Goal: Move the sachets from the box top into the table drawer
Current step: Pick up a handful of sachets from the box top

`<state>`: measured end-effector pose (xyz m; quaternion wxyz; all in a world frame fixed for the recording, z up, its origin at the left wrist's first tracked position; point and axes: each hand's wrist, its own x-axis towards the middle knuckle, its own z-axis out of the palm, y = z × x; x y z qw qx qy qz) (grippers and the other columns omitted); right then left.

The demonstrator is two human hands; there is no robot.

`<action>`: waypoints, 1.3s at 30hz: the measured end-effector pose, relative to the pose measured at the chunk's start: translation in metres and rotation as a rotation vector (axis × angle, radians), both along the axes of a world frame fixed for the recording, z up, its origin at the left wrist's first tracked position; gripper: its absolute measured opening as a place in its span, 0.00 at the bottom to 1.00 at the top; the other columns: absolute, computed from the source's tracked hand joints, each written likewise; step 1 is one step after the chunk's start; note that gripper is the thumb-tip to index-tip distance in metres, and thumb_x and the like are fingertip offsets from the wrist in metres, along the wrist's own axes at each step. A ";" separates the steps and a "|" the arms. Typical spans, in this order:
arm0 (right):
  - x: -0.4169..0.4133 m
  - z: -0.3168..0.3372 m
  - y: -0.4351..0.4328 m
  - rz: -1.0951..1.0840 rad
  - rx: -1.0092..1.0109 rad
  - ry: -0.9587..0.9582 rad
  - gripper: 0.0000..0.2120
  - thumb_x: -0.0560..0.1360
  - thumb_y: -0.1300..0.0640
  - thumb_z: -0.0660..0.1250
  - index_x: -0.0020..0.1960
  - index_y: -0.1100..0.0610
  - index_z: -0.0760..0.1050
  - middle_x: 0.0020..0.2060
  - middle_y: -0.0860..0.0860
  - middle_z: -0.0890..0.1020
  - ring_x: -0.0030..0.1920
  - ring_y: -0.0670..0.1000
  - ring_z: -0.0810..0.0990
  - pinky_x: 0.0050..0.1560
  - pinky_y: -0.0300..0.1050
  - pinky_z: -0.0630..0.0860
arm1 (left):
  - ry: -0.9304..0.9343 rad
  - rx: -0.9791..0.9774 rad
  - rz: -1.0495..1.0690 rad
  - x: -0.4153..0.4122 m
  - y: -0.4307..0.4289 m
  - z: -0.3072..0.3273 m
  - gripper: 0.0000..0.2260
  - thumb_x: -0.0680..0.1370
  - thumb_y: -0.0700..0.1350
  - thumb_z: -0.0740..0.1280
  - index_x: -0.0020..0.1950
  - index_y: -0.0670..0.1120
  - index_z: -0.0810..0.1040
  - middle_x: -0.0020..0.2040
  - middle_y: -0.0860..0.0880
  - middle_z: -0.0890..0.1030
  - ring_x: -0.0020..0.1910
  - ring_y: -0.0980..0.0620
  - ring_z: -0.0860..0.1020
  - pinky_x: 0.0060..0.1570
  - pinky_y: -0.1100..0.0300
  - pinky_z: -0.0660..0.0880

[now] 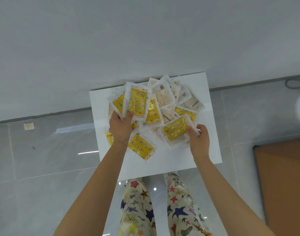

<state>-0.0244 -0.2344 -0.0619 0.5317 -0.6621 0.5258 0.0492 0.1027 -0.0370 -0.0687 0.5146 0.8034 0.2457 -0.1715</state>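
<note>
Several yellow and clear sachets lie heaped on the white box top. My left hand grips a small stack of yellow sachets at the pile's left side, thumb on top. My right hand pinches the right edge of another yellow sachet at the pile's near right. One yellow sachet lies loose between my wrists. No drawer is in view.
The box stands on a grey tiled floor against a white wall. A brown board lies on the floor at the right. My legs in star-patterned trousers stand just in front of the box.
</note>
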 end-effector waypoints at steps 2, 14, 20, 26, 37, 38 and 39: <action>-0.001 0.007 -0.002 -0.094 0.037 -0.011 0.14 0.76 0.55 0.68 0.59 0.53 0.69 0.46 0.49 0.77 0.42 0.47 0.77 0.36 0.38 0.71 | -0.018 -0.076 0.024 -0.007 0.005 0.013 0.06 0.75 0.43 0.69 0.51 0.49 0.78 0.48 0.50 0.82 0.49 0.50 0.80 0.51 0.52 0.77; -0.029 0.056 -0.015 -0.136 0.081 -0.004 0.20 0.76 0.59 0.68 0.66 0.54 0.68 0.53 0.58 0.80 0.52 0.58 0.80 0.45 0.48 0.78 | 0.034 -0.229 0.103 -0.055 0.055 0.073 0.07 0.79 0.39 0.65 0.56 0.45 0.76 0.51 0.45 0.82 0.51 0.47 0.81 0.41 0.59 0.80; -0.036 0.089 -0.018 -0.160 0.181 -0.043 0.18 0.77 0.61 0.66 0.65 0.52 0.68 0.51 0.56 0.80 0.47 0.55 0.80 0.46 0.49 0.78 | 0.024 -0.296 0.183 -0.076 0.064 0.104 0.12 0.79 0.37 0.64 0.62 0.42 0.72 0.55 0.44 0.81 0.53 0.49 0.81 0.43 0.58 0.81; -0.025 0.125 -0.003 -0.101 0.169 -0.105 0.18 0.76 0.61 0.67 0.64 0.52 0.69 0.55 0.57 0.80 0.53 0.56 0.81 0.48 0.47 0.78 | 0.005 -0.346 0.239 -0.088 0.071 0.136 0.12 0.79 0.37 0.65 0.62 0.44 0.73 0.55 0.47 0.81 0.52 0.52 0.81 0.41 0.61 0.80; 0.013 0.203 0.052 0.111 0.295 -0.202 0.16 0.76 0.60 0.68 0.59 0.48 0.69 0.49 0.54 0.82 0.50 0.57 0.81 0.52 0.56 0.79 | -0.057 -0.442 0.347 -0.104 0.097 0.217 0.15 0.78 0.38 0.66 0.64 0.44 0.72 0.57 0.46 0.80 0.54 0.49 0.81 0.43 0.56 0.81; 0.016 0.212 0.058 0.139 0.296 -0.214 0.16 0.75 0.60 0.68 0.59 0.48 0.69 0.49 0.54 0.81 0.51 0.57 0.81 0.53 0.56 0.78 | -0.074 -0.451 0.361 -0.105 0.102 0.227 0.15 0.78 0.38 0.66 0.64 0.44 0.71 0.57 0.46 0.80 0.54 0.49 0.81 0.43 0.56 0.81; 0.019 0.222 0.064 0.169 0.303 -0.228 0.16 0.75 0.60 0.69 0.60 0.48 0.69 0.49 0.54 0.82 0.51 0.57 0.81 0.53 0.55 0.78 | -0.093 -0.462 0.377 -0.105 0.107 0.237 0.15 0.78 0.38 0.66 0.64 0.44 0.71 0.57 0.46 0.80 0.54 0.49 0.81 0.43 0.55 0.81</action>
